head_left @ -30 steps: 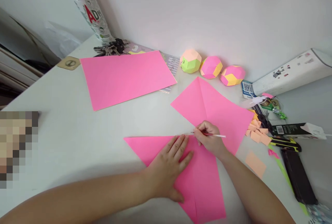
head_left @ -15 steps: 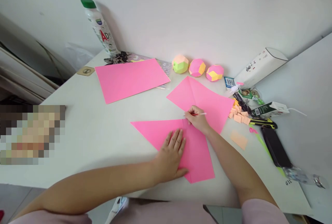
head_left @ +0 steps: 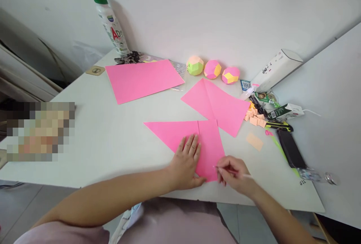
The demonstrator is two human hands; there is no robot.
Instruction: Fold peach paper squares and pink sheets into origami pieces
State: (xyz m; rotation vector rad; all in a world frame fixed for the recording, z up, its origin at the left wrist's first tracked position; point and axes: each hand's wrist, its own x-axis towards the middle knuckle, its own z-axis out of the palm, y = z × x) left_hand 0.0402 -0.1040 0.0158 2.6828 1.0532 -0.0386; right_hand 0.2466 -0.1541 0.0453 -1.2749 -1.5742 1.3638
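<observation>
pink sheets (head_left: pixel 211 142): matt paper | bottle (head_left: pixel 106 13): smooth plastic | keys (head_left: pixel 130 58): metal

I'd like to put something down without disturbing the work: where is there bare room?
Widest bare patch: left of the pink sheet under the left hand, below the pink rectangle. Smaller: between the right hand and green strip. Crowded: the right side, with paper scraps, cutter and carton.

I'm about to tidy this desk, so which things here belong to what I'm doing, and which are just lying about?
In the job: pink paper under your left hand; slim pen-like tool in your right hand; probably the pink sheets farther back.

Seemingly just lying about: green-capped bottle; keys; long black object; black-and-white carton.
</observation>
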